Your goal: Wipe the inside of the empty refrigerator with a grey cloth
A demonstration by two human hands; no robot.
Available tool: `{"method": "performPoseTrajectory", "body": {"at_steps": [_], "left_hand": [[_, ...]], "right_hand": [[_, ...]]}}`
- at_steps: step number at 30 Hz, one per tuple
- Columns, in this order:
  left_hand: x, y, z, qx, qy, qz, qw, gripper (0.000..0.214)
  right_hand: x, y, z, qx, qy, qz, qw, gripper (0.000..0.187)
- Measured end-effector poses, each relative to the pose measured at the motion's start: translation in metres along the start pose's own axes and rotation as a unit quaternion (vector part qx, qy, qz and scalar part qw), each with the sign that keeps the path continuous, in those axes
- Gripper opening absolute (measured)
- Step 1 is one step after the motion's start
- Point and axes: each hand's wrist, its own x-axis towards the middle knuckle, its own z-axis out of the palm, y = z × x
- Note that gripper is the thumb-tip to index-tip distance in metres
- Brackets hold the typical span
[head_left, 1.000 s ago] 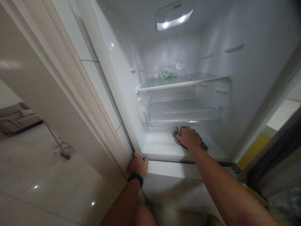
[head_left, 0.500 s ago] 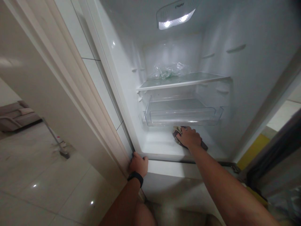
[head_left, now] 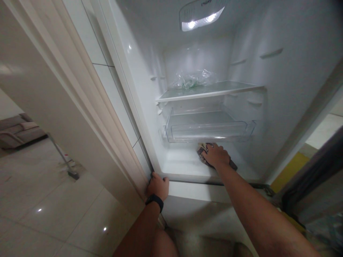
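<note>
Inside the lit fridge (head_left: 184, 162), my right hand (head_left: 217, 155) presses a patterned dark-and-cream cloth (head_left: 203, 157) against the white bottom surface. Its fingers are closed over the cloth, part of which sticks out on the right of the wrist. My left hand (head_left: 158, 187), with a dark band on the wrist, is curled round the lower left front edge of the fridge; some of its fingertips are hidden. Just above my right hand is a clear plastic drawer (head_left: 209, 132).
A glass shelf (head_left: 214, 91) above the drawer carries crumpled clear plastic (head_left: 194, 79). Lamps (head_left: 202, 21) shine overhead. At right stands the open door (head_left: 316, 182), partly dark. A door frame (head_left: 88, 107) runs along the left; beyond it are a broom (head_left: 72, 175) and a sofa (head_left: 23, 132).
The view has shifted very slightly. My right hand stays on the cloth in almost the same spot, and my left hand keeps its place on the fridge edge.
</note>
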Motion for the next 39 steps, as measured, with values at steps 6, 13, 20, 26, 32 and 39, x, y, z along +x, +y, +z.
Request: {"method": "performPoseTrajectory", "body": {"at_steps": [6, 13, 20, 26, 32, 39], "left_hand": [[-0.0002, 0.0009, -0.0004, 0.007, 0.005, 0.002, 1.000, 0.036], [0.0012, -0.0001, 0.0025, 0.008, 0.010, 0.002, 1.000, 0.036], [0.0025, -0.0019, 0.0067, 0.004, 0.021, 0.005, 1.000, 0.037], [0.0013, -0.0015, 0.0048, 0.003, 0.019, 0.005, 1.000, 0.036], [0.0021, -0.0006, 0.0055, 0.000, 0.017, 0.002, 1.000, 0.037], [0.0006, -0.0009, 0.0032, -0.004, 0.017, 0.005, 1.000, 0.036]], "right_hand": [[0.0009, 0.0010, 0.0016, 0.006, -0.004, -0.003, 1.000, 0.054], [0.0010, 0.0011, 0.0047, 0.007, 0.012, -0.008, 1.000, 0.053], [0.0001, 0.0002, 0.0030, 0.002, 0.012, -0.006, 1.000, 0.052], [0.0005, -0.0006, 0.0006, 0.002, 0.001, -0.004, 1.000, 0.052], [-0.0001, -0.0007, 0.0012, 0.003, 0.005, -0.003, 1.000, 0.054], [-0.0007, -0.0009, 0.0002, -0.002, -0.003, 0.000, 1.000, 0.054]]}}
